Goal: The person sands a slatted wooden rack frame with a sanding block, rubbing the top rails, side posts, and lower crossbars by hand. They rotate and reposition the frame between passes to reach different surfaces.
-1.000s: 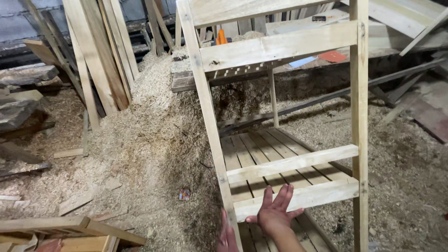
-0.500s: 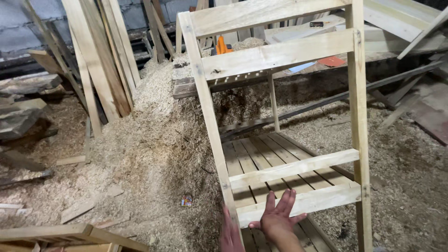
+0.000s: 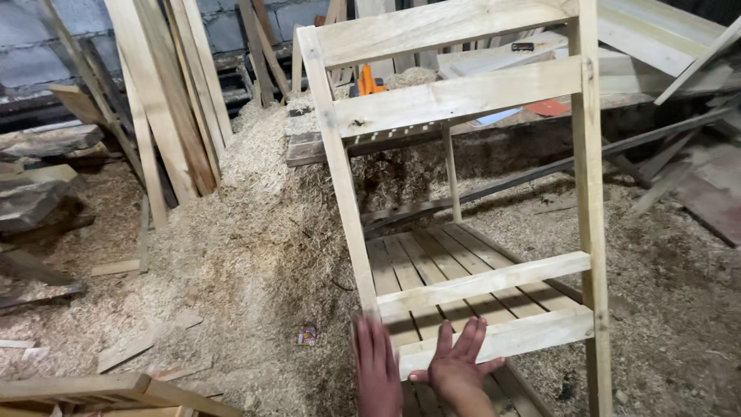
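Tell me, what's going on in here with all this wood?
A person has both hands on a pale wooden frame that stands upright in a workshop. The left hand is at its left post; the right hand is spread flat against the lowest crossbar. A big heap of sawdust lies to the left, with planks leaning against the wall.

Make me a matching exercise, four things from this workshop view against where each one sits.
Things:
1. right hand
2. left hand
3. sawdust heap
4. leaning planks

Places:
A. against the back wall, upper left
B. at the wooden frame's left post
C. on the frame's lowest rail
D. left of the frame, on the floor

Pairs: 1-C, 2-B, 3-D, 4-A
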